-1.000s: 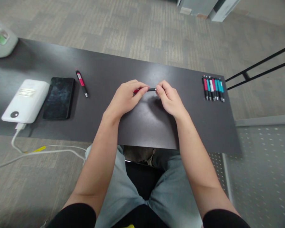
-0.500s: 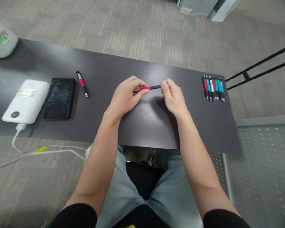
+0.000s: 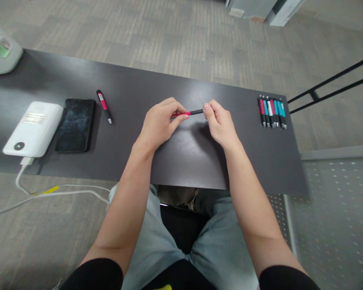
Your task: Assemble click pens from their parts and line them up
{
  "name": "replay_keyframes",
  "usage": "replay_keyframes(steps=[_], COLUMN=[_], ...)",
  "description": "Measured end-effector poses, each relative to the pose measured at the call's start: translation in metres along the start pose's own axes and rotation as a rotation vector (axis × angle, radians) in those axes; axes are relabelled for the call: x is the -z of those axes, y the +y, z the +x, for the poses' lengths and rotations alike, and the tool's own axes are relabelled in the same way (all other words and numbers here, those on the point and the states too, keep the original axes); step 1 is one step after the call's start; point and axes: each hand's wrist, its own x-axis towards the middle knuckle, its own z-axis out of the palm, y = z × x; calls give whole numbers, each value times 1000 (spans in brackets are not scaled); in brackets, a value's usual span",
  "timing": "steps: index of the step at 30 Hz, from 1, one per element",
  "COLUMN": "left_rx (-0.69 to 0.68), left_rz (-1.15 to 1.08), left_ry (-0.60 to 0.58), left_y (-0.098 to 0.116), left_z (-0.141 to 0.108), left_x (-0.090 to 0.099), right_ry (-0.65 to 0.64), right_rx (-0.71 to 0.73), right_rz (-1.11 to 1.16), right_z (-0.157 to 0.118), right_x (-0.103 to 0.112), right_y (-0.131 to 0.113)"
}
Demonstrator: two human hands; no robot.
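Observation:
A red and black pen (image 3: 196, 112) is held level above the dark table (image 3: 187, 161). My left hand (image 3: 163, 121) pinches its red part between thumb and fingers, hiding the pen's rear end. At the black end, the thumb and curled fingers of my right hand (image 3: 219, 123) close on the tip, which is mostly hidden. Another red and black pen (image 3: 104, 106) lies alone on the table, left of my left hand. To the right, several red, teal and white pens (image 3: 272, 112) lie side by side near the table's right end.
A black phone-like device (image 3: 75, 125) lies beside a white power bank (image 3: 33, 129) with a white cable (image 3: 21, 177) plugged in. A pale plastic container (image 3: 4, 50) stands at the far left corner. Black metal bars (image 3: 329, 84) extend beyond the right edge.
Both hands have shifted very slightly, with the pen still between them. My left fingers cover a little more of its red part.

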Motion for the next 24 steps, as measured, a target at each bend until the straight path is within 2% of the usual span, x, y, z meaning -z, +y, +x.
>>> replay_keyframes(steps=[11, 16, 19, 22, 24], left_rx=[10, 17, 3, -5, 17], left_rz=[26, 2, 11, 36, 50], left_ry=[26, 30, 42, 118, 172], left_y=[8, 10, 4, -7, -15], left_z=[1, 3, 4, 3, 2], left_x=[1, -1, -3, -3, -2], right_ry=[15, 12, 38, 153, 266], right_rx=[-24, -3, 34, 78, 107], right_rz=[27, 73, 66, 19, -29], right_z=[1, -1, -2, -1, 2], right_x=[-5, -10, -11, 6, 35], right_y=[12, 1, -6, 2, 16])
